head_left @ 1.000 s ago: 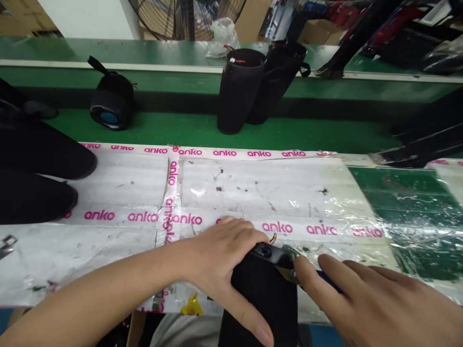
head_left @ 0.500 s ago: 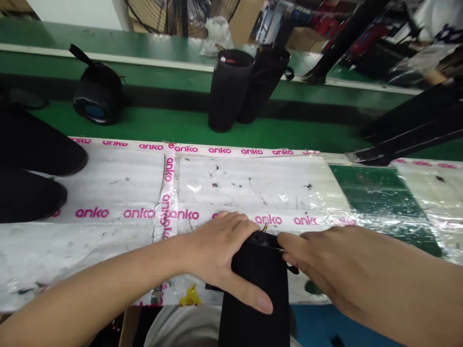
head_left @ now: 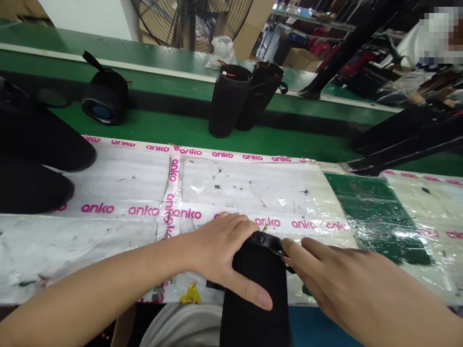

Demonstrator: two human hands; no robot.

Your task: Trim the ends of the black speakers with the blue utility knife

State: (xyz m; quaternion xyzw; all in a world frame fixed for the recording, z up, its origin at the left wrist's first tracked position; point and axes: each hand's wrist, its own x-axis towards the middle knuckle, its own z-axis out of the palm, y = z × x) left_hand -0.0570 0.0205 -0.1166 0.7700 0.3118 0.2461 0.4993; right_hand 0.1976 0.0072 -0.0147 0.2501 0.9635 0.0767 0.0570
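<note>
A black fabric-covered speaker tube (head_left: 258, 284) leans toward me at the bench's front edge, with a dark end rim bearing a round screw or stud and thin wires poking up behind it. My left hand (head_left: 224, 260) grips it near that end, thumb lying across the fabric and fingers over the far side. At the right of the rim, my right hand (head_left: 333, 279) is closed in a pinch around a thin shiny metal tool (head_left: 278, 250) whose tip touches the rim. Its kind is mostly hidden by my fingers. A small black strap shows below them.
White sheeting with pink-lettered tape (head_left: 224, 183) covers the bench. Two black tubes (head_left: 229, 103) stand on the green belt, near a round speaker (head_left: 104, 96). More dark tubes (head_left: 47, 140) lie at left. A black metal arm (head_left: 398, 140) juts in at right. A yellow scrap (head_left: 190, 293) lies near the front edge.
The camera view has shifted slightly. My right hand has turned a little at the rim, showing more of the metal tool; my left hand keeps its grip on the speaker tube.
</note>
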